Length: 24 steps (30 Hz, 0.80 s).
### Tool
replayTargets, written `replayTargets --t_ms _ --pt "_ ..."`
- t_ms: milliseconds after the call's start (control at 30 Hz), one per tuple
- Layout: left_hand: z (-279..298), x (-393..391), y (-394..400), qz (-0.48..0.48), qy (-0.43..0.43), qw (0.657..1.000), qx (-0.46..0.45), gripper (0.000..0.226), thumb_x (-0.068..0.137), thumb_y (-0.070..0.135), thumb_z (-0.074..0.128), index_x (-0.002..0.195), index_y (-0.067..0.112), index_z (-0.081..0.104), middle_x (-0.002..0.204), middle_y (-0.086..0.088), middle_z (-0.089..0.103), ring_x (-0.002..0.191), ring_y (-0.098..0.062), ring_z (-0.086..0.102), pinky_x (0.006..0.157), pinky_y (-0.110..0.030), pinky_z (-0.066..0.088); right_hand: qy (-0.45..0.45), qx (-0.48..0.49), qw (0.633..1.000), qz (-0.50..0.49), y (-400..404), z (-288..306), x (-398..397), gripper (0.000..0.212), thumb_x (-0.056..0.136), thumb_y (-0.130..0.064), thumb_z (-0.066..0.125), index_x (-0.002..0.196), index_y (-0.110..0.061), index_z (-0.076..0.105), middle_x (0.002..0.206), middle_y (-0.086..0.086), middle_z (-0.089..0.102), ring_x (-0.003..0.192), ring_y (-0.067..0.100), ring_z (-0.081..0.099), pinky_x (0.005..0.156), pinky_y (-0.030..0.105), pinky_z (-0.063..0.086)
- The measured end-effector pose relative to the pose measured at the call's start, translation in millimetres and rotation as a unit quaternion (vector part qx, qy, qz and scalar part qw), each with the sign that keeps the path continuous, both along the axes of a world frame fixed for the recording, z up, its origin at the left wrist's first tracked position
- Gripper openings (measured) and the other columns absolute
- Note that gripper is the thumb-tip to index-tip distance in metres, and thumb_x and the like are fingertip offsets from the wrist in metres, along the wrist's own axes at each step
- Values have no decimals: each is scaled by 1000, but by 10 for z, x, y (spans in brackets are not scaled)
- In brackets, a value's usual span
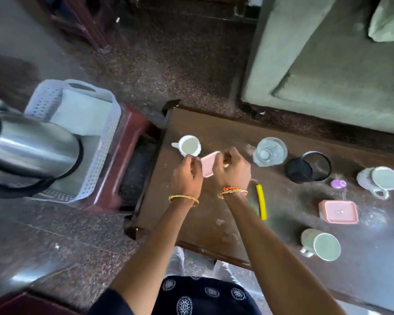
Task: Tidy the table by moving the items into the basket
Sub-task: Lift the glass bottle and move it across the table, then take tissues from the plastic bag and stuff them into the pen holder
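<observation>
A small pink container (208,165) is held between both my hands above the left end of the dark brown table (214,223). My left hand (188,172) grips its left edge and my right hand (233,170) grips its right side. A white cup (189,146) stands just beyond my left hand. The white perforated basket (105,142) sits on a red stool left of the table, with a white cloth (82,113) inside. Still on the table are a yellow stick (261,201), a glass jar (269,151), a black mesh cup (308,167), two mugs and another pink box (339,212).
A steel kettle (30,142) looms at the left, overlapping the basket. A green sofa (328,64) stands behind the table. A small purple item (338,183) lies near the far right mug (380,181). Another mug (321,246) lies at the table's near edge.
</observation>
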<state>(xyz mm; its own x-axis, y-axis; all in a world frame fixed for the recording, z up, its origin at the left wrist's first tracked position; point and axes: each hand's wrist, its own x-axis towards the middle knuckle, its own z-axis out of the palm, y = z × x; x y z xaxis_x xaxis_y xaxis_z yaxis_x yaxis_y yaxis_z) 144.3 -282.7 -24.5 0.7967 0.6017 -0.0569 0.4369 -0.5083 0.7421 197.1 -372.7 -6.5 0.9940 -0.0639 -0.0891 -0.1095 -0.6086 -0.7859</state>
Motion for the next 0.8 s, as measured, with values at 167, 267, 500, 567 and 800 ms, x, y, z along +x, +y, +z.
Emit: replayTargets --t_ms 167,267,500,567,800 --pt "205 -180 925 106 -35 994 -16 38 95 20 48 65 -3 49 60 -19 59 57 -34 56 55 -44 44 32 46 987 150 1112 202 29 26 82 -31 47 65 -12 52 64 10 66 63 31 56 58 35 40" --pt "314 -202 1582 181 -42 983 -4 19 91 11 51 84 -4 59 82 -16 62 81 -32 60 68 -26 41 57 39 972 226 1866 260 36 26 85 -24 54 62 -16 46 71 15 67 69 34 55 59 30 32" --pt "184 7 2843 303 70 936 -165 49 95 22 45 132 -8 34 139 -27 42 129 -33 42 105 -33 30 62 -58 931 355 3353 188 332 25 84 -18 55 108 -7 55 119 14 55 110 30 53 93 40 46" --pt "52 72 3008 297 81 929 -207 53 96 21 44 135 -11 28 143 -27 38 133 -32 38 110 -33 27 67 -165 902 392 3619 81 419 48 86 -19 56 129 -4 42 137 17 40 127 32 40 104 39 37" --pt "-227 222 3135 359 90 888 -274 54 93 17 46 134 -13 28 136 -29 45 126 -38 45 102 -34 34 126 -305 869 369 3929 -266 428 81 88 -33 59 144 -1 11 150 21 20 136 35 32 107 40 33"
